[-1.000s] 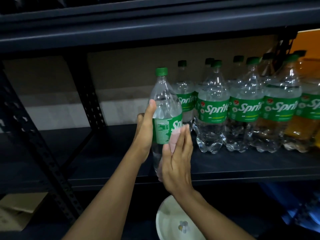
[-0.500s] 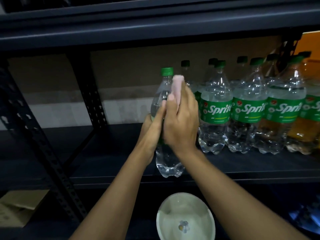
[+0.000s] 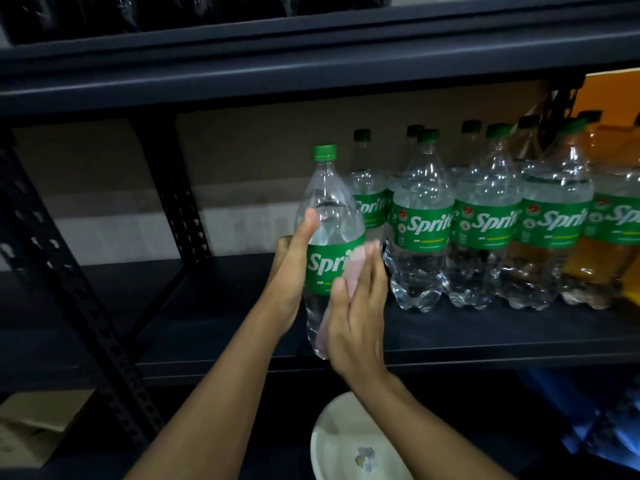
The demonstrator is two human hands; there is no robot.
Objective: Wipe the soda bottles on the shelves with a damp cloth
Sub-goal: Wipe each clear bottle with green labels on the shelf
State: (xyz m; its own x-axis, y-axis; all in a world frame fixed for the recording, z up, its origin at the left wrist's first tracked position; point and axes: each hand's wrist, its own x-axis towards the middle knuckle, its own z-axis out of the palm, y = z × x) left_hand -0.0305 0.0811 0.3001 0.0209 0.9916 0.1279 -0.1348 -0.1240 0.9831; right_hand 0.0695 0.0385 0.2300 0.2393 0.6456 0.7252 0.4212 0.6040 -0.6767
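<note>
A clear Sprite bottle (image 3: 327, 216) with a green cap and green label is held upright in front of the dark shelf (image 3: 485, 337). My left hand (image 3: 289, 278) grips its left side, thumb pointing up along the shoulder. My right hand (image 3: 358, 317) presses a pale pink cloth (image 3: 356, 268) flat against the bottle's right side, fingers straight, over the label and lower body. Most of the cloth is hidden under the palm.
Several more Sprite bottles (image 3: 424, 223) stand in rows on the shelf to the right, some with orange liquid behind. A white bowl (image 3: 349, 445) sits below. A cardboard box (image 3: 31, 424) lies at lower left. A perforated shelf brace (image 3: 79, 299) slants at left.
My right hand with the cloth slid from the bottle's neck down to the label and lower body. The bottle turned, so the Sprite name faces me. The left hand kept its hold.
</note>
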